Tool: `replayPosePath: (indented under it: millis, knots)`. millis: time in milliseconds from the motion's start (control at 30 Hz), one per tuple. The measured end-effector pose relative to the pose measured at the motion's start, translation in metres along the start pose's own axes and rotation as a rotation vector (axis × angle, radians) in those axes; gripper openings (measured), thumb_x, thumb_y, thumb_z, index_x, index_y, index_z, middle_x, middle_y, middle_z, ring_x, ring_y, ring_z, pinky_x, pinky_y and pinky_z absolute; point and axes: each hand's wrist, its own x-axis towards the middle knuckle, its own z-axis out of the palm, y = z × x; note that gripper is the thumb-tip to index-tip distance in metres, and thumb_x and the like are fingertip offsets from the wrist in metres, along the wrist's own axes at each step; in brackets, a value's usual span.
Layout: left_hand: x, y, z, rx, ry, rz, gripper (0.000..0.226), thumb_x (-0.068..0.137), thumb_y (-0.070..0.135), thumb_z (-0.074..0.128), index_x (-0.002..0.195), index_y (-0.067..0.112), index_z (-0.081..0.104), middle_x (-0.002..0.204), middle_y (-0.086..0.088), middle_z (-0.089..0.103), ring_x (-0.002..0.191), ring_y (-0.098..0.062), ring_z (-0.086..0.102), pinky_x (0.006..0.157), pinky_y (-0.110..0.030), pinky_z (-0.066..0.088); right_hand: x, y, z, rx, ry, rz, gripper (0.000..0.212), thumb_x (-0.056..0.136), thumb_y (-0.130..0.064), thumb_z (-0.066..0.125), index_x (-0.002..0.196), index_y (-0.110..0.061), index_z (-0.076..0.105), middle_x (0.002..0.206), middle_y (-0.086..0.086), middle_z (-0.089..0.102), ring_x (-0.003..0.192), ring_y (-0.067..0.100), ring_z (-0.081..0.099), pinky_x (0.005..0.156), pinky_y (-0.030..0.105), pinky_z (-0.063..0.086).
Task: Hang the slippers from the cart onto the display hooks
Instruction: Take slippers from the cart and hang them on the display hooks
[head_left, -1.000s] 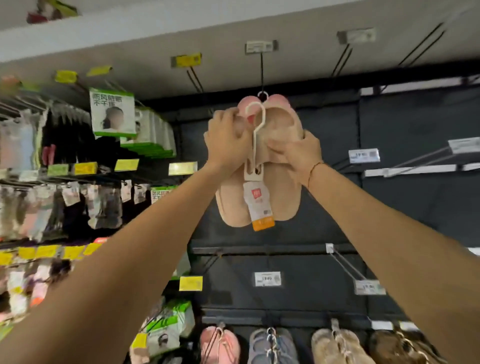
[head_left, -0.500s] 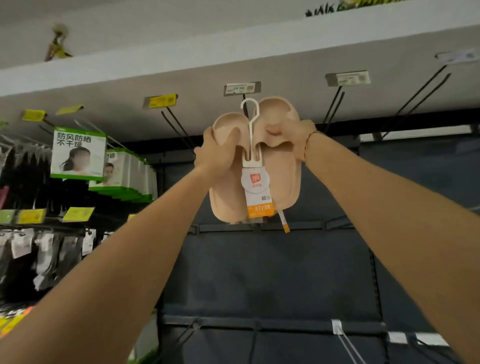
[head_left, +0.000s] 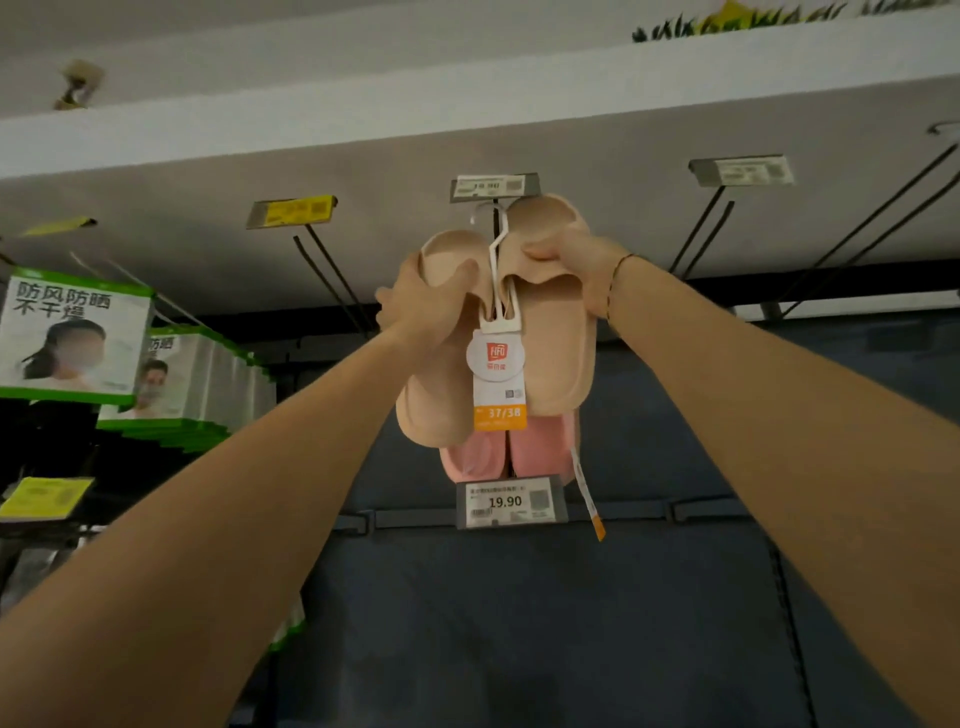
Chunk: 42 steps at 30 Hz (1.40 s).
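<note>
Step in hand: hooking beige slipper pair onto top display hook. L hand grips left slipper, R hand grips right one, both raised. White hanger sits by hook betw hands; seated or not, can't tell. Next: settle it, let go. Pink slippers hang below. No containers seen

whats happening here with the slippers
A person is restocking a shop display. Both hands hold a beige pair of slippers up high: the left hand grips one slipper, the right hand the other. Their white plastic hanger is right at the top display hook; whether it has caught is unclear. A pink pair hangs behind.
</note>
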Motion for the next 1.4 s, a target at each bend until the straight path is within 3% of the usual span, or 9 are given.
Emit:
replayPosePath:
  millis: [133, 500, 633, 800, 900, 1000, 1133, 1300, 1400]
  knots:
    - [0.014, -0.005, 0.013, -0.004, -0.016, 0.001, 0.097, 0.072, 0.073, 0.054, 0.156, 0.034, 0.025, 0.153, -0.013, 0.036, 0.134, -0.039, 0.042, 0.109, -0.055, 0.041, 0.011, 0.007, -0.002, 0.0, -0.032, -0.019, 0.039, 0.085, -0.025, 0.075, 0.12, -0.012, 0.066, 0.116, 0.01, 0.069, 0.108, 0.029, 0.065, 0.1, 0.049, 0.049]
    - [0.013, -0.073, 0.035, 0.033, -0.036, -0.109, 0.077, 0.093, 0.071, 0.037, 0.158, 0.039, 0.013, 0.157, -0.016, 0.031, 0.141, -0.043, 0.033, 0.114, -0.058, 0.033, 0.02, 0.105, 0.023, 0.013, 0.072, 0.119, 0.097, 0.06, -0.077, 0.063, 0.135, -0.016, 0.057, 0.126, 0.011, 0.063, 0.106, 0.029, 0.063, 0.099, 0.046, 0.051]
    - [-0.005, -0.074, 0.03, 0.115, -0.061, -0.096, 0.078, 0.091, 0.077, 0.027, 0.157, 0.045, 0.002, 0.154, -0.019, 0.037, 0.137, -0.045, 0.038, 0.112, -0.061, 0.032, 0.004, 0.109, 0.028, -0.361, 0.261, 0.033, 0.083, 0.093, -0.072, 0.029, 0.143, -0.008, 0.045, 0.141, 0.017, 0.049, 0.126, 0.036, 0.048, 0.11, 0.047, 0.038]
    - [-0.044, -0.06, 0.007, 0.285, -0.159, -0.173, 0.085, 0.087, 0.074, 0.031, 0.156, 0.025, 0.019, 0.147, -0.02, 0.044, 0.13, -0.045, 0.045, 0.11, -0.058, 0.035, -0.05, 0.099, 0.03, -1.03, 0.452, -0.374, 0.057, 0.095, -0.048, 0.043, 0.134, -0.007, 0.044, 0.139, 0.02, 0.041, 0.127, 0.04, 0.038, 0.102, 0.05, 0.033]
    - [-0.076, -0.04, -0.012, 0.467, -0.178, -0.159, 0.06, 0.093, 0.061, 0.041, 0.129, 0.015, 0.053, 0.128, -0.014, 0.059, 0.114, -0.039, 0.057, 0.104, -0.055, 0.043, -0.078, 0.081, 0.043, -1.207, 0.192, -0.65, 0.047, 0.092, -0.035, 0.052, 0.13, -0.008, 0.048, 0.132, 0.02, 0.047, 0.118, 0.04, 0.047, 0.091, 0.046, 0.04]
    - [-0.103, -0.023, -0.047, 0.723, -0.254, -0.112, 0.03, 0.089, 0.039, 0.052, 0.098, 0.013, 0.063, 0.108, -0.01, 0.066, 0.097, -0.031, 0.063, 0.092, -0.045, 0.053, -0.109, 0.06, 0.068, -1.232, -0.226, -0.588, 0.028, 0.091, -0.032, 0.057, 0.107, -0.009, 0.059, 0.111, 0.017, 0.06, 0.098, 0.035, 0.058, 0.081, 0.041, 0.049]
    - [-0.147, -0.013, -0.117, 1.068, -0.606, -0.323, 0.021, 0.096, 0.024, 0.056, 0.104, 0.009, 0.069, 0.09, -0.002, 0.074, 0.069, -0.015, 0.067, 0.062, -0.028, 0.053, -0.165, 0.044, 0.107, -1.317, -0.527, -0.563, 0.02, 0.085, -0.026, 0.065, 0.082, -0.008, 0.058, 0.084, 0.009, 0.064, 0.078, 0.028, 0.062, 0.073, 0.037, 0.057]
    - [-0.216, -0.036, -0.23, 1.227, -0.866, -0.735, 0.025, 0.099, 0.041, 0.056, 0.112, 0.022, 0.067, 0.109, 0.001, 0.074, 0.098, -0.015, 0.071, 0.101, -0.041, 0.051, -0.234, 0.058, 0.189, -1.24, -1.194, -0.05, 0.035, 0.09, -0.035, 0.071, 0.112, -0.009, 0.065, 0.096, 0.014, 0.073, 0.077, 0.026, 0.072, 0.074, 0.038, 0.059]
    - [-0.255, -0.055, -0.299, 1.267, -0.87, -0.849, 0.027, 0.1, 0.042, 0.055, 0.114, 0.022, 0.065, 0.108, 0.001, 0.075, 0.099, -0.016, 0.071, 0.103, -0.042, 0.05, -0.284, 0.062, 0.24, -1.178, -1.272, -0.189, 0.034, 0.089, -0.033, 0.071, 0.111, -0.009, 0.063, 0.094, 0.014, 0.074, 0.082, 0.028, 0.074, 0.078, 0.042, 0.061]
